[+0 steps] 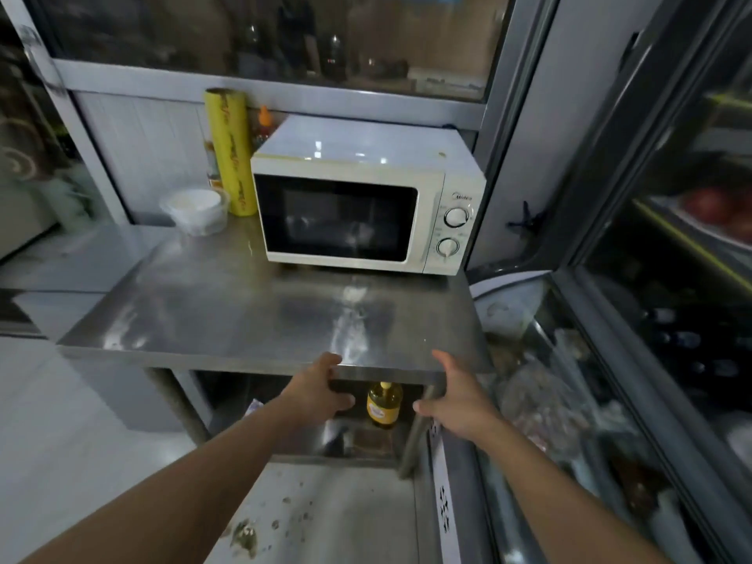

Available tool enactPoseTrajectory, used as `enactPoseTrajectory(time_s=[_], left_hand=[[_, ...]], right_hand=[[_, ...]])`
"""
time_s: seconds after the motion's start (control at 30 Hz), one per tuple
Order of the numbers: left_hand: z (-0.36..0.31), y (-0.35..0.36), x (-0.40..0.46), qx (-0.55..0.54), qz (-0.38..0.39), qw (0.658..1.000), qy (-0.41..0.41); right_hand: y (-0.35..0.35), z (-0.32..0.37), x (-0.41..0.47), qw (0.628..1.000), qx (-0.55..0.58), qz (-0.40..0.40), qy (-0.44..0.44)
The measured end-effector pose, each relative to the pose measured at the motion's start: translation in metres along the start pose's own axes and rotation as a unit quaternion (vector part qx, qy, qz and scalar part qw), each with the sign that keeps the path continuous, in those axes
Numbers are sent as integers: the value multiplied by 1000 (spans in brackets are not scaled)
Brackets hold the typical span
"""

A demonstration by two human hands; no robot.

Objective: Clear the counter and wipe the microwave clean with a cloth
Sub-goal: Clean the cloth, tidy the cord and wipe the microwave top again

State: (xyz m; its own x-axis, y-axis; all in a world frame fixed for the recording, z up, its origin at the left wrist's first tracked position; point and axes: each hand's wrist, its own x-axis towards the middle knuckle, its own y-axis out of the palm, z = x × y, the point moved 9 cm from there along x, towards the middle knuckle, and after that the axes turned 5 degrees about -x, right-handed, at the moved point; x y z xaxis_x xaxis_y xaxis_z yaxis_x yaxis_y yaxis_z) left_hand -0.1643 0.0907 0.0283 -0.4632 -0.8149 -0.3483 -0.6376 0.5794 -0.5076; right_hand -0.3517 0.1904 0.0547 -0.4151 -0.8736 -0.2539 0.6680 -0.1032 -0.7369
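Reaching in with left hand and right hand loose and empty at the desk edge, we judge clearing unstarted; microwave sits beyond them, no cloth visible.

two bare forearms reach in from the bottom edge, with no sleeve showing on either one. the left hand and the right hand are bare too: no gloves, rings, watch or bands show on the fingers or wrists. nails are too blurred to tell.
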Motion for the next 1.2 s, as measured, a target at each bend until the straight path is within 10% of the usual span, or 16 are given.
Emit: enactPoseTrajectory(time_s=[0.7,1.2], left_hand=[[-224,-57,3,75,-97,981,152],[-237,-54,34,102,-80,982,138]], right_hand=[[-197,70,10,993,-41,-60,-98],[-205,44,51,996,-34,-49,-68]])
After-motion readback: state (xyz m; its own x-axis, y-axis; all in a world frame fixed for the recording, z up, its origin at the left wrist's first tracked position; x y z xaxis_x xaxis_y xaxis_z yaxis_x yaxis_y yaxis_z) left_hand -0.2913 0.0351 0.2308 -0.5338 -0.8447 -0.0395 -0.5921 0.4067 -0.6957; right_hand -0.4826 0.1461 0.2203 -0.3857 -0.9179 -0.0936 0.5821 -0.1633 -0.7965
